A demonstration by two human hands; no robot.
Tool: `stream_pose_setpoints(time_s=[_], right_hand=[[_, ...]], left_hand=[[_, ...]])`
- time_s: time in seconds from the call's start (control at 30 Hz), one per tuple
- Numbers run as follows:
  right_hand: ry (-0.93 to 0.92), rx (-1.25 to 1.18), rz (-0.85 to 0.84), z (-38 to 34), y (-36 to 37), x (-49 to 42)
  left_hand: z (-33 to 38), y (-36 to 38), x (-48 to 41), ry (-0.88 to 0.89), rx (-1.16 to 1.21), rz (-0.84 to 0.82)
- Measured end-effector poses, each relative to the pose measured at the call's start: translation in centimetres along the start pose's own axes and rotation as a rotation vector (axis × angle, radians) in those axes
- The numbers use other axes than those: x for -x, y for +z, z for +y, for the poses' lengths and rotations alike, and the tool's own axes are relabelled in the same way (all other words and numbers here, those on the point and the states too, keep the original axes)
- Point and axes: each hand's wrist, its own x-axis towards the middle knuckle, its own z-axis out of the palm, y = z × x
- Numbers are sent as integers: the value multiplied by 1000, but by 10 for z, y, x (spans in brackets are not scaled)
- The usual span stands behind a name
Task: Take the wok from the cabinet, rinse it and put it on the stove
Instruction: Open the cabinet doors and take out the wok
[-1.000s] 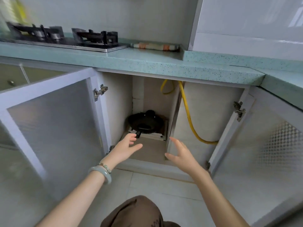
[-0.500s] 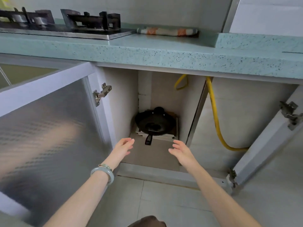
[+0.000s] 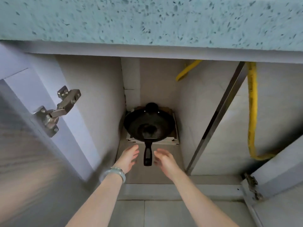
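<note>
Wok sits deep in cabinet on white rack, handle toward us. Our left hand, right hand flank handle, fingers loosely spread, holding nothing. Risks we see: lifting by handle alone tips wok, drags rack out.

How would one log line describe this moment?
phase: reach | wok: in cabinet, not gripped | left hand: open, beside handle | right hand: open, beside handle
</note>
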Motion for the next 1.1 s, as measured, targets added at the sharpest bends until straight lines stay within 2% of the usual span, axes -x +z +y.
stream_pose_setpoints(time_s=[0.13,0.27,0.37,0.43,0.53,0.67,0.9,1.1], right_hand=[[108,-45,2,2,17,-27],[195,-23,67,2,29,-45],[327,-112,47,-3,38,-53],[341,-92,47,-7,45,-56],[313,67,120,-5,53,-60],[193,309,210,6,53,-63],[132,403,230,9,38,-38],[34,519,200,-6,13,38]], left_hand=[[1,4,-44,-35,-32,-22],[0,9,-71,-97,-56,-163],[1,15,-82,-146,-10,-154],[1,19,-89,-190,-8,-129],[-1,22,-96,-234,20,-122],[1,30,-93,-181,-6,-67],[-9,42,-70,-124,-13,13],[-9,68,-5,-126,35,-1]])
